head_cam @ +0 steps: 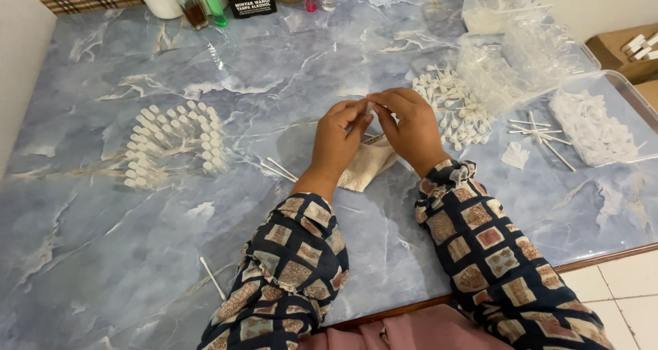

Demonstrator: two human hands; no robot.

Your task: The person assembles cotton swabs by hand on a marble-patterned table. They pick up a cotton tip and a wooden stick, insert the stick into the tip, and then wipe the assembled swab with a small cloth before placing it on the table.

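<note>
Sleeves: nearest us, 2 dark patterned sleeves (288, 268) reach forward over the near edge of the worktop (103, 240), a blue marbled surface.
Left hand: our left hand (337, 141) has its fingers curled narrow, the tips pinching a small pale piece (369, 106).
Right hand: our right hand (411, 127) meets the left at the fingertips, pinched on the same piece from the other side.
Small piece: it sits between the 2 sets of fingertips, raised above the worktop; we cannot tell what it is, being mostly hidden.
Cloth: a beige cloth (367, 165) lies on the worktop under both hands.
Capped vials: a cluster of clear vials with white caps (175, 144) lies well apart on the left.
White caps: a loose heap of white caps (456, 110) lies just beside the right hand.
Thin sticks: 2 white sticks (277, 168) lie near the left wrist.
Trays: clear plastic trays (596, 127) stand at far right.
</note>
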